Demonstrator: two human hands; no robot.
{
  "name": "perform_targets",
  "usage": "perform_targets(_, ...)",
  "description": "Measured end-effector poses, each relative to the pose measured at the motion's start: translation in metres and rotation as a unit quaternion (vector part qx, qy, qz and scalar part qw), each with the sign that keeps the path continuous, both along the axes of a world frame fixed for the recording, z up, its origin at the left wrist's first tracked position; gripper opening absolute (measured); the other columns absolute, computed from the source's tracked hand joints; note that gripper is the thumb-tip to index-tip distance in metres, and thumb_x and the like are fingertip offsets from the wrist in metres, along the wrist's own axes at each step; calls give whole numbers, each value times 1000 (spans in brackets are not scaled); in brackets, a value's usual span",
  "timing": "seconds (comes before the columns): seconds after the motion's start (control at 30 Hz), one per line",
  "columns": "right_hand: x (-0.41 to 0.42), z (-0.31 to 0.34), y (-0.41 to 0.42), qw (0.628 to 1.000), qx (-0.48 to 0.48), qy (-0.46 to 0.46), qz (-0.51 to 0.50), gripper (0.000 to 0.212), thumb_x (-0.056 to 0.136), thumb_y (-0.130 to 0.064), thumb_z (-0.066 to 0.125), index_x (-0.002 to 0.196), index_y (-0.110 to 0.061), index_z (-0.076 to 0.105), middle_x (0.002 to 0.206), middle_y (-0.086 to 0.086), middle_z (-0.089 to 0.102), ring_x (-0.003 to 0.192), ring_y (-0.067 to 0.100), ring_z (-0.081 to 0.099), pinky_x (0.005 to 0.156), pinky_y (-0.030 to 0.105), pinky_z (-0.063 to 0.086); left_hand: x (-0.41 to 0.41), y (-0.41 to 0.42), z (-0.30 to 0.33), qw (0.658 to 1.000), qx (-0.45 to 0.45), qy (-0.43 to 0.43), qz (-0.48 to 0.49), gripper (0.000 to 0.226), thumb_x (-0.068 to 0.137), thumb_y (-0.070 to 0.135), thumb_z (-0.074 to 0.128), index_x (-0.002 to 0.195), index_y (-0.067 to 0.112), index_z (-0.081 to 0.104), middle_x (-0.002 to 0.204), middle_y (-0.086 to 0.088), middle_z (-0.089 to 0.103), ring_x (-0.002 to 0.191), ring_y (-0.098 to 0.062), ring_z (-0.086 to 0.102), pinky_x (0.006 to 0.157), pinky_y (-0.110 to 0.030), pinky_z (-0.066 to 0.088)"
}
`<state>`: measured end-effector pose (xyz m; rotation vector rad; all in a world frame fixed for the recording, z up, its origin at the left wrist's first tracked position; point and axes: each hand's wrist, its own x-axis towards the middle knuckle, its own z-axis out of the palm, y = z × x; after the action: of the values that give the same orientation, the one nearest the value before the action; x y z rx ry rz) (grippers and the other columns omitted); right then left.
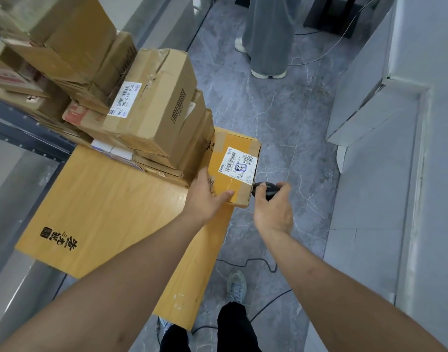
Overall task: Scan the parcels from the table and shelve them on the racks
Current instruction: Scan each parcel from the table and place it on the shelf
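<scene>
Head view, read from left to right. At far left a stack of cardboard boxes [131, 105] crowds the back of the wooden tabletop [103, 207], and a dark rack beam [25, 133] runs behind it. Just right of the stack lies the parcel [233, 168] now in hand: a small carton at the tabletop's right corner, label [237, 162] facing up, its far end jutting past the edge. Our left hand [207, 196] rests on the parcel's near left corner, thumb lying across the top; the fingers reach down between parcel and stack and are partly hidden, so we take this grip as a steadying hold, not a lift. To the right, off the tabletop and over the floor [281, 123], our right hand [273, 209] is wrapped round a dark handheld scanner [264, 190], its head just beside the parcel's near right corner. At top right stands another person [268, 34].

We judge the step to be the scan itself, with shelving not yet begun. The next move calls for raising the scanner and tilting its head over the barcode on the label, holding the parcel flat meanwhile; only then should the left hand close fully and carry it to the racks.
</scene>
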<state>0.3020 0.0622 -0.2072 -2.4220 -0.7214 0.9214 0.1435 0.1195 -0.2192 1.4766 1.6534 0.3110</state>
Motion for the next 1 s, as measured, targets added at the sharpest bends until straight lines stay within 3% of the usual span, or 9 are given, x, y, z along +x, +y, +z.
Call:
perform_targets(0.07,0,-2,0,1000,2,1,0,39,106,-54,45,131,-24,38,99,0,61,86,28,59,77,39,45,0,-4,-2,998,-10,-63,26,80,86,38,85,150,33,37,123,24,62,111,0,62,93,-23,49)
perform_targets(0.17,1,-5,-4,1000,0,5,-1,38,106,-54,46,129,-25,38,98,1,63,87,30,63,76,41,48,1,-7,-6,991,-24,-117,52,79,87,43,79,151,50,32,130,24,63,119,-3,61,106,-35,50)
perform_targets(0.23,2,-7,-7,1000,-4,6,-3,38,105,-55,46,128,-26,37,96,1,62,88,31,64,79,43,52,0,-7,-6,991,-26,-122,49,74,90,40,72,149,56,32,125,26,65,112,-2,64,106,-42,52)
perform_targets(0.33,4,-7,-10,1000,-6,8,-1,37,106,-55,46,127,-26,36,95,0,61,86,30,63,79,44,53,-1,-7,4,993,-11,-116,-3,79,100,32,65,157,61,19,130,41,54,101,10,60,102,-33,46)
perform_targets(0.4,5,-4,-11,1000,-6,11,0,37,106,-55,46,127,-26,36,96,0,61,86,29,63,78,43,53,-3,-8,10,994,1,-97,-46,82,103,38,60,154,70,5,146,34,48,112,-6,56,109,-42,41)
perform_targets(0.47,6,1,-13,1000,-4,16,-4,36,106,-54,46,127,-26,36,96,0,61,87,28,63,76,42,51,-5,-9,14,994,12,-68,-82,78,105,46,55,151,74,-2,155,18,49,100,-21,55,110,-55,43)
perform_targets(0.63,6,14,-29,1000,9,18,-11,36,105,-56,46,127,-27,38,100,1,64,89,29,64,73,39,48,-14,-17,30,990,16,-63,-128,71,100,60,47,151,73,0,151,10,56,128,-30,54,116,-59,37)
perform_targets(0.73,4,30,-46,999,32,15,-20,34,105,-54,46,125,-27,41,97,-1,63,86,28,61,74,39,45,-25,-27,48,988,21,-57,-143,71,101,57,49,151,74,2,158,10,47,138,-29,47,118,-57,36)
perform_targets(1.0,-22,97,-99,992,110,-46,-28,31,105,-51,47,126,-28,46,88,-7,57,83,26,57,74,37,40,-69,-73,99,984,42,-3,-173,67,108,49,47,142,84,2,148,-15,46,132,-28,40,114,-47,35)
